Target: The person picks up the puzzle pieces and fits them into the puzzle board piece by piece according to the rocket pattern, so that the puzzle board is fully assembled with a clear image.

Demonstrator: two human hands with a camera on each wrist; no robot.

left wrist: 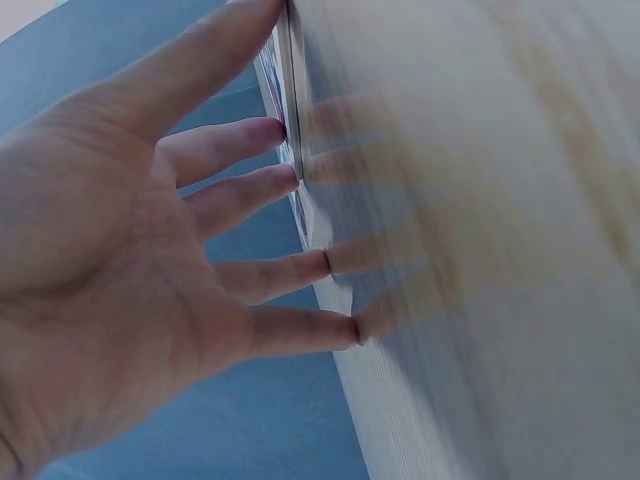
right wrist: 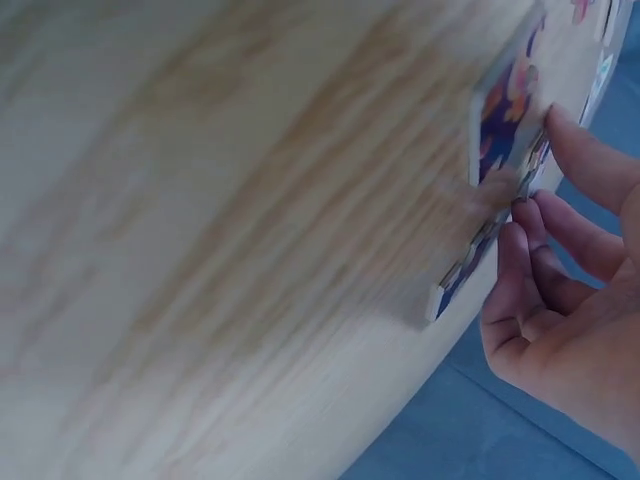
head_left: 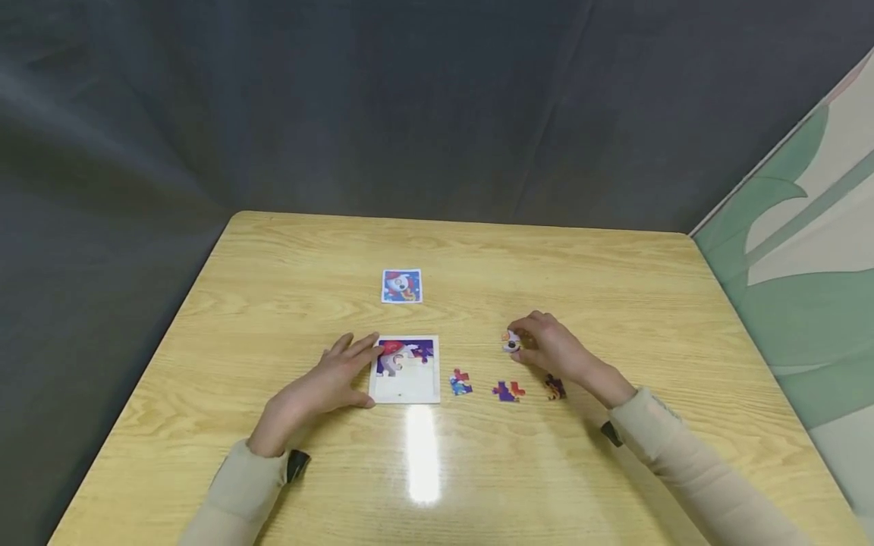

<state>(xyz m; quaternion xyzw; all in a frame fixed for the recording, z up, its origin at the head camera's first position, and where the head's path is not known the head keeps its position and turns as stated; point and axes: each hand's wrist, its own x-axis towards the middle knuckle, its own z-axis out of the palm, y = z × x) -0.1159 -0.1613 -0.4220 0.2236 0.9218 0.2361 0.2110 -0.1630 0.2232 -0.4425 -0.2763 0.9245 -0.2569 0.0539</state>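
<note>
My left hand [head_left: 321, 390] lies along the left side of a white puzzle tray [head_left: 416, 398], fingers spread, with a fingertip and the thumb touching its border. Partly assembled in the tray's upper part are pieces [head_left: 392, 364] of a red, white and purple picture. To the right, my right hand [head_left: 556, 349] pinches a white puzzle piece [head_left: 510, 341] with orange and black marks between thumb and fingers, at table level. Between tray and right wrist lie a blue-and-red piece [head_left: 460, 383], a purple-and-orange piece [head_left: 508, 391] and a dark piece [head_left: 555, 387], the last partly beneath the wrist.
Behind the tray, a small square picture card [head_left: 402, 286] of a white dog-like figure lies on the wooden table [head_left: 307, 265]. A dark curtain [head_left: 410, 106] hangs past the far edge, and a green-and-white patterned panel [head_left: 819, 288] stands along the right side.
</note>
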